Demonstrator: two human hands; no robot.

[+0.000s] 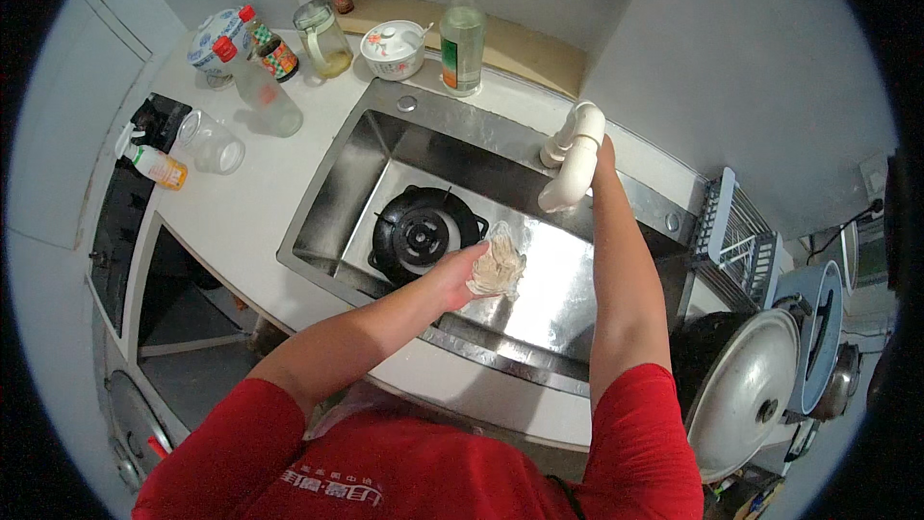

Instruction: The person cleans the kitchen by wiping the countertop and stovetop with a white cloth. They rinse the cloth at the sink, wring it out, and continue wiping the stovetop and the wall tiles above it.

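My left hand grips a crumpled, light beige cloth over the stainless steel sink. At the sink's left end lies a black gas-stove burner grate with a round burner part at its middle. My right hand reaches to the far side of the white plastic faucet. The faucet hides most of that hand, so its fingers and whatever they touch cannot be made out. The faucet's spout curves down over the basin.
Behind the sink stand a tall clear bottle and a lidded white bowl. A frosted bottle, plastic jar and pump bottle are on the left counter. On the right are a dish rack and large metal lid.
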